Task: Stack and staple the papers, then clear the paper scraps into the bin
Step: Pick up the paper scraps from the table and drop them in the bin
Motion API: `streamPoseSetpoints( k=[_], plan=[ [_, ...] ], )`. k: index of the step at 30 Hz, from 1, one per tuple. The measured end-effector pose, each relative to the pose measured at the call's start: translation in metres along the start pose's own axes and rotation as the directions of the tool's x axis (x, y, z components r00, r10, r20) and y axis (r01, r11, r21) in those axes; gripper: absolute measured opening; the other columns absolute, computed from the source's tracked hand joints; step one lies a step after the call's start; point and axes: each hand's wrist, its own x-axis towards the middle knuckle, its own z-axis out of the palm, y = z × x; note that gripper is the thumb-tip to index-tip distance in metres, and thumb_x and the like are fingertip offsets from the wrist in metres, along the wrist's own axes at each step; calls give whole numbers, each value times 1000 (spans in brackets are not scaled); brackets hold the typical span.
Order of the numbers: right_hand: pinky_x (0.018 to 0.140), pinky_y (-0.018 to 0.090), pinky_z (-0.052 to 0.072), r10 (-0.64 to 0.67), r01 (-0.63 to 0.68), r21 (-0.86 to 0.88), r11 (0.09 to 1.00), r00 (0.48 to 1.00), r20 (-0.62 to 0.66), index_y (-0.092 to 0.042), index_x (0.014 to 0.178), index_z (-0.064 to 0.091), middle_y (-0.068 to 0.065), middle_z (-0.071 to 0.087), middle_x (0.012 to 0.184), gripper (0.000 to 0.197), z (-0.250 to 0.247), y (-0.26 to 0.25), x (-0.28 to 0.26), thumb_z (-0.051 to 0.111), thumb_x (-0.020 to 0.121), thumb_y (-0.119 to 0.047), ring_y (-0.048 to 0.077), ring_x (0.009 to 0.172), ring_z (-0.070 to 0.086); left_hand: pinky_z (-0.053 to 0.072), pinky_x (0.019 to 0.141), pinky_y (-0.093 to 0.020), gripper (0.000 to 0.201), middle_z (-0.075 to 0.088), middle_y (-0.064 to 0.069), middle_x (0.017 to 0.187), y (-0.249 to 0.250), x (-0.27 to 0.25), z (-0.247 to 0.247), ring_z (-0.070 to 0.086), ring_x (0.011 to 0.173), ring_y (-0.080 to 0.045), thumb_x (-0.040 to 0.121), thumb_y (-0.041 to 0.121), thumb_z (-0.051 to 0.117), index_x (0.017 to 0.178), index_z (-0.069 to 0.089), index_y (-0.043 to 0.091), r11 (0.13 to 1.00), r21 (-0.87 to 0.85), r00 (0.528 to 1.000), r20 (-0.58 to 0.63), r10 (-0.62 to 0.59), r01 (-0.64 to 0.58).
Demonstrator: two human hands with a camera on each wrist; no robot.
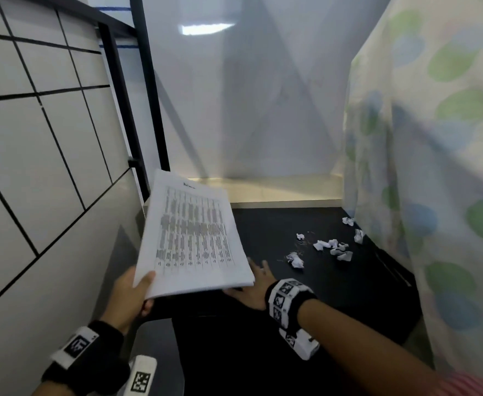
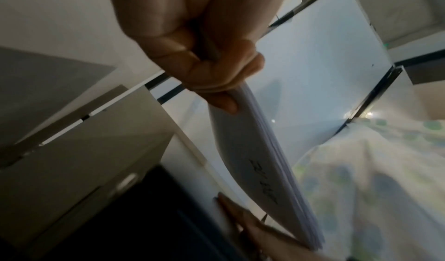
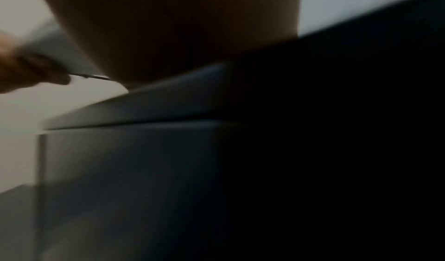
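White tiled walling with dark grout lines is closing the scene on one side, a dotted curtain (image 1: 434, 155) on the other, and between them a black tabletop (image 1: 334, 281) is serving as the landmark for everything else.

Above the near left corner of that tabletop, a stack of printed papers (image 1: 190, 238) is being held clear of the surface by the left hand (image 1: 133, 292). The thumb is being pressed on the top sheet and the fingers curled beneath, so the near edge is being pinched; in the left wrist view the sheets (image 2: 265, 170) are being kept together as one bundle. One stack is being counted. It is probably being held up so that the edges can be squared, or to free the surface. Whether a staple is already in place cannot be told, and no stapler is being shown.

On the tabletop's near edge, just under the lifted stack, the right hand (image 1: 253, 284) is being laid flat, fingers straight and spread, nothing gripped, seemingly for support.

Toward the tabletop's far right, by the curtain, crumpled paper scraps (image 1: 331, 247) are lying scattered; about eight are being counted. No bin is being shown.
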Motion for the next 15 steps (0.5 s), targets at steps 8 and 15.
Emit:
streamPoseSetpoints(
  k=[8, 15],
  plan=[
    [116, 57, -5, 346, -347, 1, 938, 938, 28, -31, 151, 2, -8, -6, 161, 66, -10, 97, -10, 15, 94, -60, 27, 149, -5, 26, 29, -9, 13, 39, 4, 31, -12, -10, 34, 31, 23, -5, 98, 4, 43, 103, 55, 2, 994, 22, 974, 199, -107, 105],
    [116, 44, 19, 360, -330, 194, 924, 921, -146, -19, 141, 40, 6, 33, 153, 52, -33, 99, -34, 37, 95, -44, 26, 143, 26, 31, 26, -9, 16, 44, -8, 51, 0, -1, 54, 38, 21, -4, 100, 11, 39, 106, 50, 1, 965, 66, 926, 271, -261, 253]
  ],
)
